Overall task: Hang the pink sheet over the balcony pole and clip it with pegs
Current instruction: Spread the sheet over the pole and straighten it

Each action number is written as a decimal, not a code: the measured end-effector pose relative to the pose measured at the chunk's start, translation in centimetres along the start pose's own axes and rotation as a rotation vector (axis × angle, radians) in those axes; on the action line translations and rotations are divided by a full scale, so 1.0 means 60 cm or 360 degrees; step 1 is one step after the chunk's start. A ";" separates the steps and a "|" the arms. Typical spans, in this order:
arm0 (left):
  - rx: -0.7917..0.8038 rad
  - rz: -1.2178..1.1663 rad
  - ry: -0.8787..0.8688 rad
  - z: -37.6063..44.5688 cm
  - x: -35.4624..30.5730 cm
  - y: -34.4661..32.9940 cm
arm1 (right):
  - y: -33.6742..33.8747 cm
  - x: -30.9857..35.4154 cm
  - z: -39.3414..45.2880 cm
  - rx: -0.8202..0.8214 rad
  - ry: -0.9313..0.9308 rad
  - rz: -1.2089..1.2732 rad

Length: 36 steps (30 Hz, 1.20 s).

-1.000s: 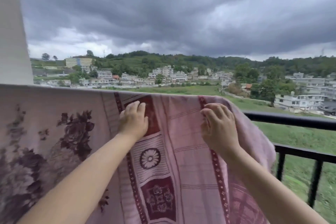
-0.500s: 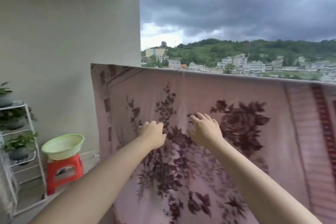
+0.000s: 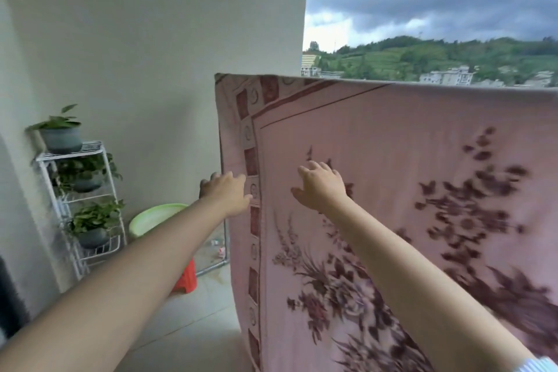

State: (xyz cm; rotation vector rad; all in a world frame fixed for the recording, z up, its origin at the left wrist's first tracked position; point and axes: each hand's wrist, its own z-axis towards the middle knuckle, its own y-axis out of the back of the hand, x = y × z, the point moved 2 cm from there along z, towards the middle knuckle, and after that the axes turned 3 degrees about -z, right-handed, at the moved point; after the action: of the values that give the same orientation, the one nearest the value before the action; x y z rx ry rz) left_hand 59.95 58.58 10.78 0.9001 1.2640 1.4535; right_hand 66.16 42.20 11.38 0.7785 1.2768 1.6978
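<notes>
The pink sheet (image 3: 392, 136), printed with dark maroon flowers and a checked border, hangs draped over the balcony pole, which it hides along its top fold. My left hand (image 3: 226, 195) is at the sheet's left border, fingers curled around or behind its edge. My right hand (image 3: 321, 187) lies flat against the cloth with fingers spread, just right of the border. No pegs are in view.
A white wire rack (image 3: 81, 205) with three potted plants stands by the left wall. A green basin (image 3: 154, 217) sits on a red stool (image 3: 187, 276) beside it. The pale wall (image 3: 181, 39) closes off the balcony's left end; a metal frame lies on the tiled floor.
My view and both hands have moved left along the sheet, from its right end over the flower print to its left border. The bare railing has left the view.
</notes>
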 end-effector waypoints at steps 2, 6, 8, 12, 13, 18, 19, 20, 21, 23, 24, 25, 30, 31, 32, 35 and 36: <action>0.0042 0.0019 0.0021 0.088 0.055 -0.014 | -0.040 0.042 0.097 0.0072 0.0018 0.0022; 0.0080 0.0057 -0.0011 0.243 0.151 -0.043 | -0.106 0.127 0.272 0.0151 0.0039 0.0096; 0.0107 0.0070 -0.0007 0.320 0.208 -0.068 | -0.142 0.172 0.361 0.0192 0.0049 0.0109; 0.0170 0.0094 -0.0003 0.476 0.328 -0.123 | -0.215 0.253 0.527 0.0232 0.0035 0.0096; 0.0185 0.0096 -0.0012 0.517 0.357 -0.134 | -0.231 0.270 0.568 0.0231 0.0018 0.0087; 0.0220 0.0025 -0.0137 0.735 0.477 -0.177 | -0.300 0.333 0.761 0.0230 -0.0164 0.0136; 0.0221 0.0011 -0.0175 0.778 0.493 -0.184 | -0.313 0.342 0.797 0.0225 -0.0190 0.0144; 0.0227 -0.0017 -0.0209 0.822 0.508 -0.192 | -0.327 0.351 0.833 0.0223 -0.0217 0.0155; 0.0231 -0.0050 -0.0234 0.864 0.520 -0.200 | -0.337 0.359 0.865 0.0222 -0.0242 0.0164; 0.0235 -0.0116 -0.0278 0.947 0.538 -0.217 | -0.356 0.368 0.928 0.0224 -0.0289 0.0153; 0.0237 -0.0150 -0.0296 0.987 0.545 -0.225 | -0.363 0.368 0.960 0.0227 -0.0314 0.0134; 0.0236 -0.0177 -0.0313 1.029 0.550 -0.234 | -0.372 0.366 0.994 0.0218 -0.0334 0.0115; 0.0203 -0.0280 -0.0403 1.213 0.557 -0.265 | -0.402 0.337 1.150 0.0090 -0.0360 0.0029; 0.0186 -0.0323 -0.0419 1.248 0.554 -0.266 | -0.405 0.331 1.178 0.0054 -0.0356 -0.0006; 0.0168 -0.0381 -0.0431 1.281 0.550 -0.265 | -0.407 0.327 1.203 0.0018 -0.0362 -0.0044; 0.0123 -0.0651 -0.0456 1.383 0.532 -0.260 | -0.406 0.316 1.271 -0.0087 -0.0429 -0.0093; 0.0097 -0.0780 -0.0474 1.409 0.525 -0.257 | -0.405 0.314 1.288 -0.0109 -0.0454 -0.0113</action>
State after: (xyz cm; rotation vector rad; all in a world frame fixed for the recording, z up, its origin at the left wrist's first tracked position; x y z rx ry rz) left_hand 135.06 110.87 9.42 0.7455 1.2006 0.8667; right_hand 130.36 95.01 9.87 0.8883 1.0325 1.5043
